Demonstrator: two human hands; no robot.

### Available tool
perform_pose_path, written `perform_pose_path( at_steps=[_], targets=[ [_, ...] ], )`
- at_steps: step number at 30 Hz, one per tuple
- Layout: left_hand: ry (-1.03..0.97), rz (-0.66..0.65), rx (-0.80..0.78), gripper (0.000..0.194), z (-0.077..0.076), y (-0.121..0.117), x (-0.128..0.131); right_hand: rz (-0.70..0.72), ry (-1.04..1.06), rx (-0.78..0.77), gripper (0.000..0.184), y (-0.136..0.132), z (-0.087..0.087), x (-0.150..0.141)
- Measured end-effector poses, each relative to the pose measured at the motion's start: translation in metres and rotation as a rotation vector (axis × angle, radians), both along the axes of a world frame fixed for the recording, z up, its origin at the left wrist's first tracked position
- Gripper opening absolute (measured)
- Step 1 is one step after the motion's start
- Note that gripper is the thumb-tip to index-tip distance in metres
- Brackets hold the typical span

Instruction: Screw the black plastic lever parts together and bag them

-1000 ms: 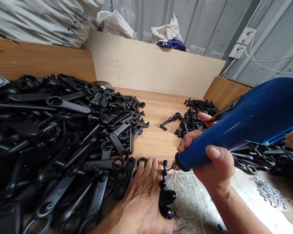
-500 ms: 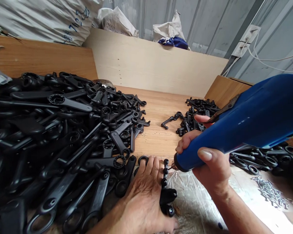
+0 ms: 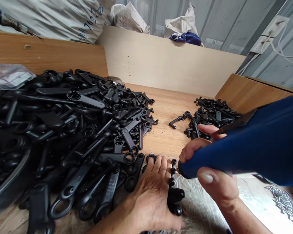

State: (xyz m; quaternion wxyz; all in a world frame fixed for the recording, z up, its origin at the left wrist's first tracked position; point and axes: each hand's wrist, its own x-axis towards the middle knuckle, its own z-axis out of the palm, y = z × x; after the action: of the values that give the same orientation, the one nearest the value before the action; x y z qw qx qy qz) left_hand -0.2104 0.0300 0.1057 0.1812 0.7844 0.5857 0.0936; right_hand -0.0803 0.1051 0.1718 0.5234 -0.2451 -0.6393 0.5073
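My left hand (image 3: 152, 195) lies on the bench with its fingers pressed together against a small black plastic part (image 3: 174, 190), holding it down on a clear plastic sheet (image 3: 200, 208). My right hand (image 3: 210, 169) is wrapped round a blue power screwdriver (image 3: 254, 146). Its tip meets the upper end of the black part near the left fingertips. A finger of the right hand rests by the tool's metal trigger lever (image 3: 236, 123).
A big heap of black plastic arms (image 3: 70, 130) fills the left of the wooden bench (image 3: 166, 110). A smaller heap of black parts (image 3: 210, 113) lies at the back right. Loose silver screws (image 3: 285, 203) lie at the right. Wooden boards wall the bench; sacks sit behind.
The view has swung left and down slightly, so everything sits further right in the picture. Both hands keep the same hold, with the tool tip still on the part.
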Motion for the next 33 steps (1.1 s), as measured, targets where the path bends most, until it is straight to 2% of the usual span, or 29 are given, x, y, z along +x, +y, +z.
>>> perform_pose_path(
  at_steps=[6, 9, 12, 18, 21, 25, 29, 33],
  targets=[
    [0.045, 0.003, 0.004, 0.117, 0.007, 0.002, -0.001, 0.035, 0.2, -0.028, 0.058, -0.009, 0.029, -0.001],
    [0.029, 0.007, -0.036, 0.114, 0.013, 0.001, -0.002, 0.077, 0.203, -0.077, 0.058, -0.012, 0.038, -0.002],
    [0.018, 0.015, -0.038, 0.113, 0.014, 0.001, -0.002, 0.076, 0.183, -0.095, 0.061, -0.013, 0.037, -0.004],
    [0.019, 0.031, 0.055, 0.118, -0.001, 0.002, -0.001, 0.093, 0.189, -0.089, 0.059, -0.01, 0.035, -0.005],
    [0.017, 0.025, 0.046, 0.115, -0.004, 0.003, -0.001, 0.083, 0.177, -0.088, 0.059, -0.009, 0.034, -0.004],
    [0.027, 0.023, 0.015, 0.115, 0.005, 0.002, -0.001, 0.071, 0.172, -0.074, 0.06, -0.009, 0.032, -0.004],
    [0.033, 0.01, -0.086, 0.111, 0.019, 0.002, -0.002, 0.08, 0.12, -0.082, 0.059, -0.007, 0.03, -0.003],
    [0.042, 0.024, -0.067, 0.109, 0.019, 0.002, -0.002, 0.078, 0.03, -0.049, 0.058, -0.006, 0.027, 0.0]
  ],
)
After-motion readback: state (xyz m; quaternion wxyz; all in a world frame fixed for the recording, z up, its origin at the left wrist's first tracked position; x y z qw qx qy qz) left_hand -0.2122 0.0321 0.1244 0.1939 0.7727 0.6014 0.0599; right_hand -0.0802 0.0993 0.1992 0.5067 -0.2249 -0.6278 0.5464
